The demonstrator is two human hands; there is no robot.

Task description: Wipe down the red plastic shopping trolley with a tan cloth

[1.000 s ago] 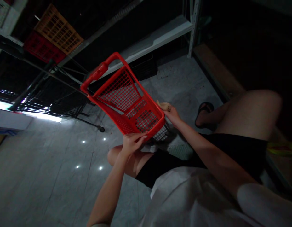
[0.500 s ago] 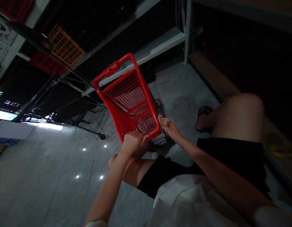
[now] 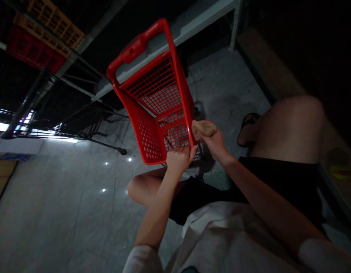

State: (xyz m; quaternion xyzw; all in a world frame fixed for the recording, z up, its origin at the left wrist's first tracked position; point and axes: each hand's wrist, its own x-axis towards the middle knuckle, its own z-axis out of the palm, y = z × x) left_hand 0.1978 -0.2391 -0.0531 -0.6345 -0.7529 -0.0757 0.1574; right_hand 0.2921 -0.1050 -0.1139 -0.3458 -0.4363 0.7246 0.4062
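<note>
A red plastic shopping cart (image 3: 183, 89) with latticed walls stands in front of me, its handle at the far end. My left hand (image 3: 178, 160) is closed over the near rim, close to the right corner, thumb pointing toward that corner. In my right hand (image 3: 216, 143) is a bunched tan cloth (image 3: 204, 129), pressed to the outer right rim just above the corner. The fingers behind the cloth are partly hidden. Through the lattice, the inside of the cart shows only its red grid and the grey floor below.
To the left stands a dark metal cart frame (image 3: 24, 102) with a caster on the floor. Behind it, a yellow crate (image 3: 57, 24) and a red crate (image 3: 33, 49) sit by a shelf. A pale metal shelf beam (image 3: 203, 22) runs behind the cart. My sandalled foot (image 3: 246, 131) is on the right.
My left hand has slid right along the near rim toward the corner. The cloth in my right hand has shifted up along the right rim. The cart appears larger and higher in view.
</note>
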